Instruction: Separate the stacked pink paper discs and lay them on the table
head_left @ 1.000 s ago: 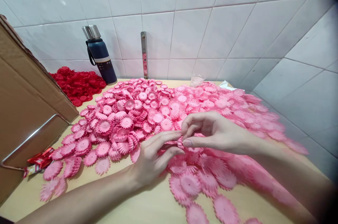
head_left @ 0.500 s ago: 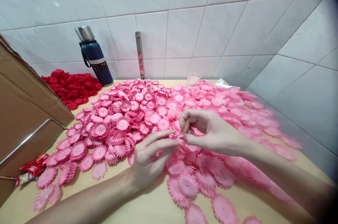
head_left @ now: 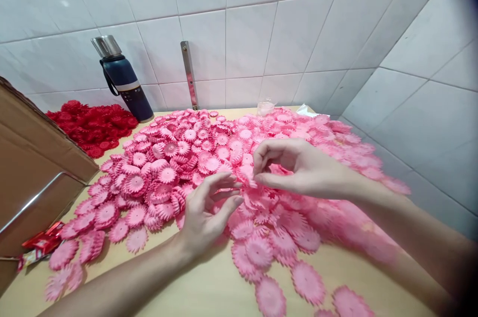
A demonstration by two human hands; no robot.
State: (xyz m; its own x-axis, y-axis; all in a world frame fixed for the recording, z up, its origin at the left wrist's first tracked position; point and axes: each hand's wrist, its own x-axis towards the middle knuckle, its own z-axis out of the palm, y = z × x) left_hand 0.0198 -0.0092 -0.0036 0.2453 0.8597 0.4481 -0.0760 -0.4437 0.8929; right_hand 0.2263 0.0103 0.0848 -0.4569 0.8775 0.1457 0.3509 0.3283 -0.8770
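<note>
A broad heap of pink petal discs (head_left: 166,174) with serrated rims and small centre holes covers much of the table in front of me. Over the middle of the heap, my left hand (head_left: 209,207) is open, its fingers stretched forward and its thumb apart, with nothing visible in it. To its right, my right hand (head_left: 295,165) has curled fingers, thumb and index finger pinched together. A pink petal disc (head_left: 247,175) shows at those fingertips, partly blurred against the heap behind it. A small gap separates the two hands.
A dark blue thermos (head_left: 125,83) stands by the tiled wall beside a red petal pile (head_left: 93,125). A cardboard box (head_left: 33,158) borders the left, near a red wrapper (head_left: 44,240). A clear cup (head_left: 266,106) and white paper (head_left: 308,111) lie at the back.
My hands have drawn apart from where their fingertips met. The left fingers and thumb have spread, while the right hand stays pinched. The view has shifted slightly right.
</note>
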